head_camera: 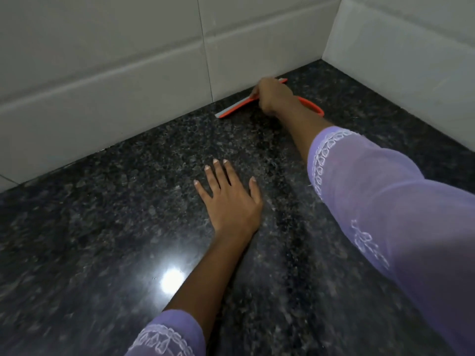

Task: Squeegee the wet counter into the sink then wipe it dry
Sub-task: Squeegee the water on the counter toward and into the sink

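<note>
While the left hand (232,201) lies flat with fingers spread on the dark granite table (102,240), the right hand (273,97) has its grip clenched around the orange squeegee (232,109), whose blade rests on the table at the far edge against the white tiled wall (128,73).

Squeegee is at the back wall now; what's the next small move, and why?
Probably pull the orange squeegee toward the body across the dark speckled granite counter. The right hand grips it with the blade at the white tiled wall; the left hand lies flat, bracing.
</note>
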